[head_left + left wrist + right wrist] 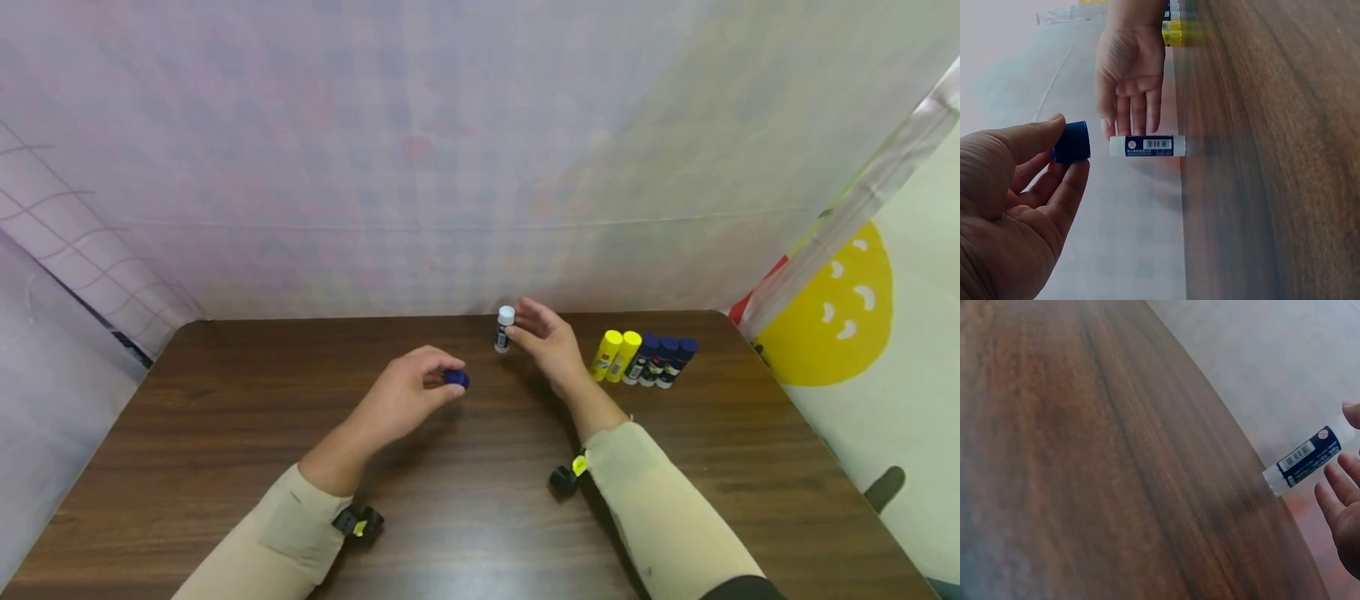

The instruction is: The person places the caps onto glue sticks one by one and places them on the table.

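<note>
A blue cap (457, 379) is pinched between the thumb and fingers of my left hand (401, 396), above the table; the left wrist view shows the same cap (1074, 142) up close. Beyond it, an uncapped glue stick (502, 330) with a white top and a dark barcode label stands upright near the table's back edge. My right hand (551, 346) is just to its right, thumb and fingers spread and loosely extended beside it. In the right wrist view, those fingers (1339, 484) flank the glue stick (1307, 456) without gripping it; whether a fingertip touches it I cannot tell.
On the right, a row of capped glue sticks stands on the brown wooden table (247, 400): two yellow ones (617, 357) and three dark blue ones (660, 361). A pale curtain (420, 208) hangs right behind the table's back edge.
</note>
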Tool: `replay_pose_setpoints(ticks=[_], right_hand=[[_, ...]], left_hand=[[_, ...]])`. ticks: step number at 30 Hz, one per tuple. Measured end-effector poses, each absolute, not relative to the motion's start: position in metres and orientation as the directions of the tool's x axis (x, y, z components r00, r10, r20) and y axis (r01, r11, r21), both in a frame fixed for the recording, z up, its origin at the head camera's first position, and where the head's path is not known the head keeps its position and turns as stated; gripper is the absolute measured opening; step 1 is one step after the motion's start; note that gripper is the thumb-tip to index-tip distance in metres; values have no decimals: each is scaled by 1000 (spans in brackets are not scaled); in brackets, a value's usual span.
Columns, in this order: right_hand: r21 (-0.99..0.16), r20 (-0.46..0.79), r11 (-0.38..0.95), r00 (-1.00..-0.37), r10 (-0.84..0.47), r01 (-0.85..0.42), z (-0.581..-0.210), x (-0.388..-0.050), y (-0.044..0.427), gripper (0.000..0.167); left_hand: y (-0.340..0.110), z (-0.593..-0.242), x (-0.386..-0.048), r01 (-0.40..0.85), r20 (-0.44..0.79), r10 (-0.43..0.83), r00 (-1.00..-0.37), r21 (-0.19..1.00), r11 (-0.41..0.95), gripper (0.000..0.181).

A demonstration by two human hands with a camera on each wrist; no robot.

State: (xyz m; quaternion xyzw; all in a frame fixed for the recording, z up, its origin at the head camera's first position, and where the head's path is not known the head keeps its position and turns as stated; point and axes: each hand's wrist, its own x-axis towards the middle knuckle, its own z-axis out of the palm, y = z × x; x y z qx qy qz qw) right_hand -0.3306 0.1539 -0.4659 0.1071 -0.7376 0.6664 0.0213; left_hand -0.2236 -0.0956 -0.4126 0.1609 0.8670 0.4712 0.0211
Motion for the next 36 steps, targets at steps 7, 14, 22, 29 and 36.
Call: replay_pose_setpoints(ticks=[7,14,22,29,36], right_hand=[[-975,169,124,-979,-118,-183,-473,-337,148,61],[-963,165,194,-978,-128,-188,-480,-340,142,54],[-945,152,272,-981,-121,-180,-487,-342,141,51],[-945,164,266,-979,-119,-190,-488,-344,142,49],[-943,169,270,-979,-115,-195,-490,-342,142,45]], left_hand=[[-94,-410,-223,245,95,299,-950,818,520,31],[-91,-410,-223,259,98,315,-944,812,524,31],[-91,-411,-222,251,87,316,-945,812,526,30],[-90,-410,-221,250,87,313,-946,810,530,30],[-89,-412,-220,261,95,322,-942,810,526,29]])
